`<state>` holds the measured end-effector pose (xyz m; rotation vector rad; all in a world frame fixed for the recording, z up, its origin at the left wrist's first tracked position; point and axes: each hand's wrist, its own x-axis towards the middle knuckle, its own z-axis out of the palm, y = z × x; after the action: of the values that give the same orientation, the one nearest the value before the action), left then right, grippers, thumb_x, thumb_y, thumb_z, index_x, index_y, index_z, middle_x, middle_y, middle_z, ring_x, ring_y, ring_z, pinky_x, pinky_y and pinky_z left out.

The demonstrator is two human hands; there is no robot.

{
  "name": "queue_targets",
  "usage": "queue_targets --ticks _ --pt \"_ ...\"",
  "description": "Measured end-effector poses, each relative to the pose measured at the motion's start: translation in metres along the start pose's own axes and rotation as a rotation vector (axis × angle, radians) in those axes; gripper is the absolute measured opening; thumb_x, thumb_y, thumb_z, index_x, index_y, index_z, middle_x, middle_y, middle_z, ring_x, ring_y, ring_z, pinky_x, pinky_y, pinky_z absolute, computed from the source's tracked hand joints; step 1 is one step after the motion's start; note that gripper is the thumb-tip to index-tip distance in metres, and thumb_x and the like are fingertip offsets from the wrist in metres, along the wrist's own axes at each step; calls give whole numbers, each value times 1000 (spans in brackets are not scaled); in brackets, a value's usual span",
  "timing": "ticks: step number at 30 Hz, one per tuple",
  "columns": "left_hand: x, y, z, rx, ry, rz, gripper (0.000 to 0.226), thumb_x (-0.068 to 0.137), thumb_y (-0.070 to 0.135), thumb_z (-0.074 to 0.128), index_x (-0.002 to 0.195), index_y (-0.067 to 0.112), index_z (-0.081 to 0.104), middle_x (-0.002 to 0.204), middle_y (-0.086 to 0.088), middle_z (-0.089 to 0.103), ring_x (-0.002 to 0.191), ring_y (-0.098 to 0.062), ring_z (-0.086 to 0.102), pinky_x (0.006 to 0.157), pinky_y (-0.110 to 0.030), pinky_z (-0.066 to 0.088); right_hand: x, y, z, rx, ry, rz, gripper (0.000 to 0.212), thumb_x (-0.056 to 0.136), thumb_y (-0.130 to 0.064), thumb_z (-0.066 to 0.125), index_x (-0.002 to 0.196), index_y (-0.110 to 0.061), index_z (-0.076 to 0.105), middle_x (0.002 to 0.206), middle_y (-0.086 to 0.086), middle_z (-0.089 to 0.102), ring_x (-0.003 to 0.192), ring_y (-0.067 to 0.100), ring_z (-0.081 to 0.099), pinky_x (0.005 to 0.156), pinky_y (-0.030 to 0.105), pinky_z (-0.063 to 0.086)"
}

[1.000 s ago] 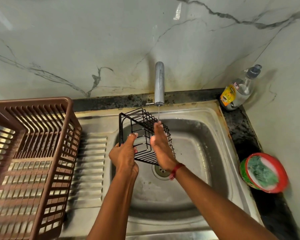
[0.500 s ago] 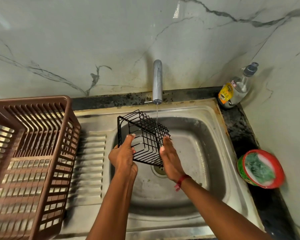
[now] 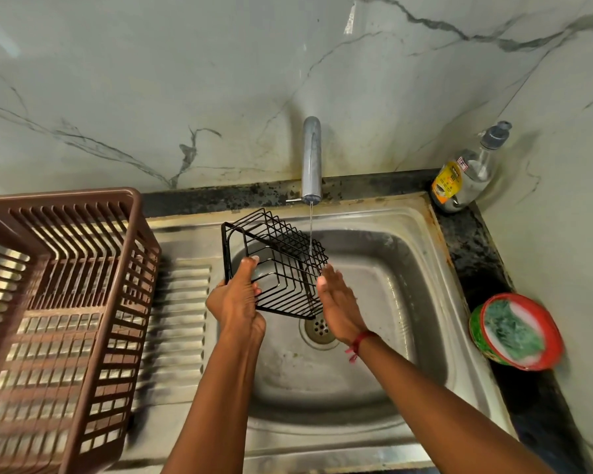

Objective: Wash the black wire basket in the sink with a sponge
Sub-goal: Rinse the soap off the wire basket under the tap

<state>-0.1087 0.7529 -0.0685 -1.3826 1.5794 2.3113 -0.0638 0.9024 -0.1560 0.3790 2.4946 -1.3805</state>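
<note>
Since 1 s ago the right hand (image 3: pixel 338 302) had slid down off the wire face of the black wire basket (image 3: pixel 285 248) to its lower right corner. The trickle from the tap (image 3: pixel 311 159) had lengthened into a thin stream of water (image 3: pixel 311 227). The left hand (image 3: pixel 235 299) had kept its grip in the same place.

- Basket: held tilted above the bowl of the sink (image 3: pixel 408 302), open side toward the camera, not resting on the steel. The stream struck its upper right wires.
- Left hand: curled round the basket's left frame, thumb (image 3: pixel 249 265) lying over the front wires, fingers wrapped behind.
- Right hand: flat, fingers straight and together, holding nothing. The fingertips (image 3: pixel 324 278) sat at the basket's right side; whether they were touching or just beside the wires could not be told. A red thread (image 3: pixel 356 345) circled that wrist.
- Drain (image 3: pixel 319 328): directly below the basket's lower corner, between the 2 wrists.
- Green scrubbing pad (image 3: pixel 512 328): in a red tub (image 3: pixel 486 336) on the counter at right, well apart from both hands.
- Brown rack (image 3: pixel 65 196): on the draining board at left.
- Bottle (image 3: pixel 466 176): in the back right corner.
</note>
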Motion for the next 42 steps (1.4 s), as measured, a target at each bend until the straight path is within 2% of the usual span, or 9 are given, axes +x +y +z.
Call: queue_targets --ticks 5,11,15,18,22,28,31,36,42 --pt "-2 -2 3 22 26 13 36 74 12 91 101 3 68 73 -6 64 47 -8 49 46 -23 49 8 -35 13 120 11 -322 70 93 -64 8 153 -28 2 160 -15 -6 145 -1 -6 119 28 -1" --pt "-6 0 -2 9 9 1 27 76 5 89 87 4 65 55 0 61 35 -3 49 37 -18 46 31 -22 -11 312 -145 102 94 78 -83 11 153 -26 10 161 0 5 148 17 7 120 43 12" --pt "-5 -1 -4 22 24 -3 27 74 4 90 80 6 64 58 -3 61 36 -6 51 40 -20 48 49 -47 -38 520 95 81 34 97 -31 51 121 -8 60 124 16 62 111 24 61 82 21 50" --pt "0 -7 -5 62 31 -1 31 67 10 95 83 4 69 70 -9 65 55 -17 58 62 -34 60 60 -72 -64 685 -68 57 20 87 -4 63 107 -4 65 101 15 71 85 18 71 73 25 59" --pt "3 -11 -5 62 38 -12 41 63 14 97 92 0 70 73 -10 69 69 -24 62 84 -52 62 63 -103 -86 450 -209 80 18 87 -12 67 99 2 66 69 9 70 51 13 63 50 22 53" --pt "3 -14 -3 50 31 -30 42 65 14 96 96 -3 72 59 -3 63 56 -18 55 78 -44 60 64 -116 -93 391 -409 92 36 98 -28 47 79 -4 67 72 16 64 51 20 59 49 22 47" --pt "3 -15 -2 40 19 -38 42 66 12 95 98 -2 72 57 -1 62 51 -14 52 70 -38 55 69 -106 -87 82 -332 180 30 96 -19 46 80 -2 64 67 9 61 50 17 53 46 24 41" --pt "1 -18 1 60 -3 -31 24 70 12 93 84 7 74 55 1 59 47 -12 46 66 -34 51 64 -115 -82 519 -99 -48 9 85 1 66 94 2 67 84 13 70 66 19 68 57 24 56" --pt "0 -21 2 81 -11 -39 28 68 13 93 85 5 73 56 0 60 51 -15 49 68 -37 53 63 -123 -68 472 -17 57 42 102 -31 40 67 -13 55 40 -7 44 28 6 33 29 16 25"
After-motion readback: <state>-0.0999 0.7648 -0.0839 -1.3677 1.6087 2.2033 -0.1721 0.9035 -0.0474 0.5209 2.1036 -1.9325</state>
